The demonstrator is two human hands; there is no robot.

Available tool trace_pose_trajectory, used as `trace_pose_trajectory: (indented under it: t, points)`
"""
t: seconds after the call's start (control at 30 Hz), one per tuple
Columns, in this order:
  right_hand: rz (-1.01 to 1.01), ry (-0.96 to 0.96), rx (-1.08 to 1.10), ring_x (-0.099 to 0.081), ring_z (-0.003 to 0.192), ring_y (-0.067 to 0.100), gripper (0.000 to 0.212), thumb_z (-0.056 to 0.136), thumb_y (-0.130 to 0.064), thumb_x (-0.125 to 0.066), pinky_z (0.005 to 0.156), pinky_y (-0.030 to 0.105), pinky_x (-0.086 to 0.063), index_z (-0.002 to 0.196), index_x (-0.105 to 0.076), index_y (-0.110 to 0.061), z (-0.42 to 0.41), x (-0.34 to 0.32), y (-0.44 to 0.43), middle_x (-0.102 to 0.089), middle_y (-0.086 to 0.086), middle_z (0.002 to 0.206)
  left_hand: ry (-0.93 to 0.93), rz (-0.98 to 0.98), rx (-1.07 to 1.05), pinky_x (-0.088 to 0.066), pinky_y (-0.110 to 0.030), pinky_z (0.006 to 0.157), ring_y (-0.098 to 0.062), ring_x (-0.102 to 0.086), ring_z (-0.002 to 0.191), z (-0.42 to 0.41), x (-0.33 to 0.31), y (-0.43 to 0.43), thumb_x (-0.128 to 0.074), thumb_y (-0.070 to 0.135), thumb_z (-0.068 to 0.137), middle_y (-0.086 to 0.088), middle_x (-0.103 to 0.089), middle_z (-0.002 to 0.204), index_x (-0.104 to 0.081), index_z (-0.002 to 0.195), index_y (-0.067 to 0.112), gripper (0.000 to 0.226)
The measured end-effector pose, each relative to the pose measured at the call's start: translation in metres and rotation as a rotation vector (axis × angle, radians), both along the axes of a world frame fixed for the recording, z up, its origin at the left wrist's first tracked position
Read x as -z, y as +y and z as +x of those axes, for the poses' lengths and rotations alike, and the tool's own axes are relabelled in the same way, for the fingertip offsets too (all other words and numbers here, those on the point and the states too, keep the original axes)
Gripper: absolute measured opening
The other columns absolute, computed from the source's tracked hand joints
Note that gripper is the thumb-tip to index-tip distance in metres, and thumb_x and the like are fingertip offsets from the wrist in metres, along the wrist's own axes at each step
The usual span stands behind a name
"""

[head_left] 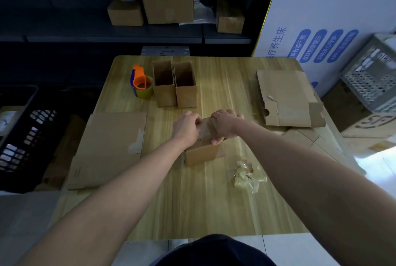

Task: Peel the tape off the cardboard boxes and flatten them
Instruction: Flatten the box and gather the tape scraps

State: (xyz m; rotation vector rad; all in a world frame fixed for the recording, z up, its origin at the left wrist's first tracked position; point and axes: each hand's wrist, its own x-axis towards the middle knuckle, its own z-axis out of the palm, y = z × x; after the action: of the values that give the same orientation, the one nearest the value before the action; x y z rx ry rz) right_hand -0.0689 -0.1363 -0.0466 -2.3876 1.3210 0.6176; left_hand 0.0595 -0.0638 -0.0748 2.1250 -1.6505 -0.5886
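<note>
A pale wood-grain counter (192, 212) stands before a dark shelf (107, 36) of brown boxes, beside a white carton (321, 19) printed in blue with "养生床". At the counter's middle sits a small cardboard box (203, 154), its top gripped by the left hand (186, 128) and right hand (225, 126), near a crumpled wad of clear tape (246, 174).
</note>
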Motion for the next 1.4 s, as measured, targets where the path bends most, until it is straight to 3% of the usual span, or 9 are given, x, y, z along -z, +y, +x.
trace_pose_trajectory:
  t: [0.13, 0.3, 0.5, 0.83, 1.03, 1.17, 1.3, 1.4]
  points:
    - [0.008, 0.015, 0.017, -0.020, 0.138, 0.031, 0.098, 0.072, -0.050, -0.074, 0.108, 0.054, -0.025, 0.149, -0.020, -0.019, 0.002, 0.001, 0.000, -0.026, -0.001, 0.150, -0.027, -0.040, -0.066, -0.046, -0.027, 0.084, -0.021, -0.057, 0.099, -0.003, 0.001, 0.003, -0.063, 0.008, 0.088, -0.006, -0.059, 0.109, -0.067, 0.107, 0.009, 0.019]
    - [0.004, 0.027, 0.019, -0.026, 0.134, 0.031, 0.100, 0.067, -0.053, -0.077, 0.103, 0.050, -0.028, 0.146, -0.026, -0.019, 0.002, 0.005, 0.001, -0.031, 0.000, 0.146, -0.084, -0.011, -0.087, -0.050, -0.035, 0.084, -0.024, -0.058, 0.097, -0.010, -0.002, 0.002, -0.059, 0.003, 0.089, -0.010, -0.064, 0.103, -0.068, 0.097, 0.005, 0.012]
    - [0.003, 0.033, 0.030, -0.028, 0.131, 0.031, 0.100, 0.063, -0.052, -0.080, 0.100, 0.049, -0.028, 0.143, -0.030, -0.018, -0.002, 0.009, 0.002, -0.035, 0.001, 0.141, -0.066, 0.071, -0.113, -0.051, -0.033, 0.070, -0.022, -0.061, 0.083, -0.012, -0.010, -0.006, -0.058, 0.006, 0.090, -0.007, -0.065, 0.089, -0.067, 0.087, 0.009, 0.010]
    - [-0.035, 0.006, 0.020, -0.030, 0.128, 0.031, 0.090, 0.068, -0.047, -0.077, 0.097, 0.049, -0.030, 0.141, -0.033, -0.019, -0.003, 0.015, 0.003, -0.037, 0.002, 0.138, -0.289, 0.081, 0.109, -0.044, -0.040, 0.092, -0.028, -0.048, 0.112, -0.015, -0.003, -0.003, -0.056, 0.008, 0.090, -0.011, -0.058, 0.114, -0.060, 0.103, 0.006, 0.014]
    - [-0.016, -0.009, 0.026, -0.028, 0.130, 0.034, 0.092, 0.069, -0.044, -0.077, 0.100, 0.054, -0.029, 0.144, -0.029, -0.020, 0.000, 0.013, 0.001, -0.031, 0.002, 0.143, -0.026, -0.015, 0.016, -0.040, -0.042, 0.095, -0.024, -0.047, 0.110, -0.007, 0.006, 0.005, -0.054, 0.011, 0.093, -0.004, -0.053, 0.117, -0.060, 0.111, 0.013, 0.019]
    - [0.005, 0.021, 0.018, -0.028, 0.130, 0.034, 0.097, 0.067, -0.049, -0.079, 0.099, 0.053, -0.030, 0.145, -0.027, -0.020, 0.000, 0.012, 0.001, -0.030, 0.001, 0.143, 0.018, -0.046, -0.005, -0.043, -0.042, 0.091, -0.021, -0.051, 0.102, -0.007, 0.006, 0.003, -0.058, 0.014, 0.092, -0.002, -0.057, 0.107, -0.065, 0.103, 0.011, 0.014]
    - [0.015, 0.014, 0.028, -0.029, 0.130, 0.034, 0.096, 0.068, -0.046, -0.078, 0.099, 0.052, -0.030, 0.145, -0.027, -0.020, 0.000, 0.013, -0.001, -0.030, 0.000, 0.144, 0.043, -0.071, -0.031, -0.048, -0.035, 0.078, -0.018, -0.056, 0.090, -0.004, 0.006, 0.000, -0.061, 0.020, 0.091, 0.001, -0.058, 0.099, -0.070, 0.095, 0.013, 0.012]
    - [0.017, 0.023, 0.024, -0.029, 0.130, 0.034, 0.092, 0.071, -0.044, -0.076, 0.098, 0.052, -0.032, 0.145, -0.027, -0.020, 0.002, 0.013, -0.002, -0.029, 0.000, 0.144, 0.001, -0.110, -0.011, -0.041, -0.027, 0.066, -0.015, -0.055, 0.083, -0.005, 0.008, 0.000, -0.061, 0.019, 0.091, 0.003, -0.061, 0.095, -0.073, 0.095, 0.015, 0.013]
